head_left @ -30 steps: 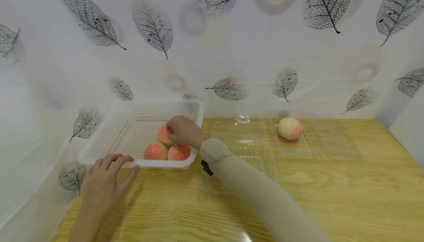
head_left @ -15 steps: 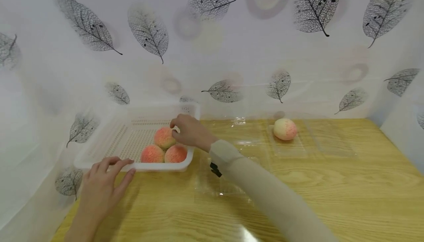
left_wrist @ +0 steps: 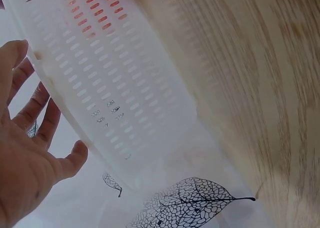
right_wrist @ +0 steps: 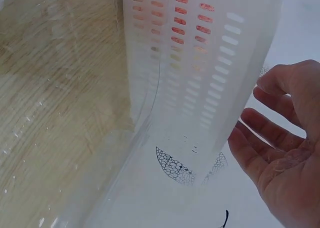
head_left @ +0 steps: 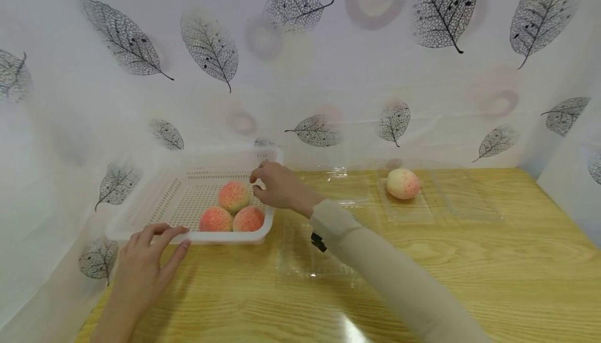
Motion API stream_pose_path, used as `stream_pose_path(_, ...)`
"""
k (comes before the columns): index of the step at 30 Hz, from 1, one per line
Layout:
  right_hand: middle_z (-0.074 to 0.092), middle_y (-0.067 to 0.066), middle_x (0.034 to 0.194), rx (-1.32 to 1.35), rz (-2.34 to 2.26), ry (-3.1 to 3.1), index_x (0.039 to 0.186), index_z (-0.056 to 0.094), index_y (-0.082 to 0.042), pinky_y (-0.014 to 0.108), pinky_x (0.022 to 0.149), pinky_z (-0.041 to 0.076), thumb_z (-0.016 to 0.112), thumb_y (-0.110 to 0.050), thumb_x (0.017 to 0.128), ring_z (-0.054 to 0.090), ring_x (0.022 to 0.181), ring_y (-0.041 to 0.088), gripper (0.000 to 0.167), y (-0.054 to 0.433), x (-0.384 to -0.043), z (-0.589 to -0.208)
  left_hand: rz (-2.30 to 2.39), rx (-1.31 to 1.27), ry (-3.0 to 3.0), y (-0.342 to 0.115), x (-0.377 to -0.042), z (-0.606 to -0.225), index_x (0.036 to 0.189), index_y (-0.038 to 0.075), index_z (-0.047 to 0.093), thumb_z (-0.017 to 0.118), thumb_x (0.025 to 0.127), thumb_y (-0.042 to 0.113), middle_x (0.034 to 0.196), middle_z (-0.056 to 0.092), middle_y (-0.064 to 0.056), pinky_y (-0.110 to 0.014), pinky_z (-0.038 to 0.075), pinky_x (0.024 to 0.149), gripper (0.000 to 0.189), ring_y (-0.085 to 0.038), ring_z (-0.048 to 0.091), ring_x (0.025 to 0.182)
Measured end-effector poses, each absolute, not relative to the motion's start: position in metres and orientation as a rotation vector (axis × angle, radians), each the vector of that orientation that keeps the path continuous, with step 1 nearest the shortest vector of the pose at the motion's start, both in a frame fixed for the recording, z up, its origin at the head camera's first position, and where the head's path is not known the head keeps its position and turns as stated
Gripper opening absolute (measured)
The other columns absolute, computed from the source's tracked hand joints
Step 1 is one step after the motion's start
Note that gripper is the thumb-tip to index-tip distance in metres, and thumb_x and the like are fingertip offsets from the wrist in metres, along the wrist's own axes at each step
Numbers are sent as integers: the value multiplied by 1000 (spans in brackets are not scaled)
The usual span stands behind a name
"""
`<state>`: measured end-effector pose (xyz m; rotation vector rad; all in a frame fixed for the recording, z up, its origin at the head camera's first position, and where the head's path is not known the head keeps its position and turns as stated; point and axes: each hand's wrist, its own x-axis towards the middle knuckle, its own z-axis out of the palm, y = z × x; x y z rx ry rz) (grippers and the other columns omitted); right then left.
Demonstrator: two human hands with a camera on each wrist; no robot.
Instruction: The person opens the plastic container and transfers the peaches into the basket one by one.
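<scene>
In the head view, a white plastic basket with slotted walls stands at the left. Three pink-and-cream peaches lie in its front right part: one peach behind, another peach at front left, a third peach at front right. My right hand hovers by the basket's right rim, fingers loosely bent and holding nothing; the right wrist view shows the hand beside the slotted wall. My left hand rests its fingertips on the front rim; in the left wrist view its fingers are spread along that edge.
Right of the basket lies an opened clear plastic box, partly under my right sleeve. Farther right, another peach sits in one half of a second clear box. A leaf-printed sheet hangs behind the wood-grain table.
My right hand has let go of the rear peach, leaving it in the basket, and has drawn back to the right. The left hand stays at the front rim. The head view has shifted slightly.
</scene>
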<state>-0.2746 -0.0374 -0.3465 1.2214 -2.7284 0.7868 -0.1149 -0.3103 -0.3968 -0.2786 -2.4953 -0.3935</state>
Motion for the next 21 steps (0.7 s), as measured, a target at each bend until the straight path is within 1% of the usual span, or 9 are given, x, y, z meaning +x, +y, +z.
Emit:
stream_pose_path(7,71,11,118,1240,781,-2706,118,74,-5,34,85,56,61,-12,99,67,101,22,23,-27,-269,-339,-403,-275,-2493,-310,-115,-396,111,18,74,79,88,19,112,64,-15,-68,38,77,23,-46,58,99)
stream_pose_path(12,70,11,122,1208,756,-2728,121,73,-6,36,86,56,62,-14,100,68,104,26,25,-16,-265,-336,-394,-284,-2485,-311,-115,-396,111,18,75,80,87,18,112,64,-15,-67,38,79,25,-46,58,99)
stream_pose_path(16,69,10,124,1192,735,-2736,123,72,-8,35,84,56,62,-16,100,68,103,23,26,-7,-261,-334,-362,-311,-2462,-312,-115,-397,110,17,76,81,85,17,110,66,-15,-68,41,77,26,-46,59,97)
stream_pose_path(21,69,8,125,1165,678,-2734,125,71,-11,32,75,56,65,-22,99,68,94,20,29,3,-256,-329,-326,-323,-2450,-312,-115,-397,109,16,75,82,82,16,108,66,-15,-68,43,75,28,-45,60,95)
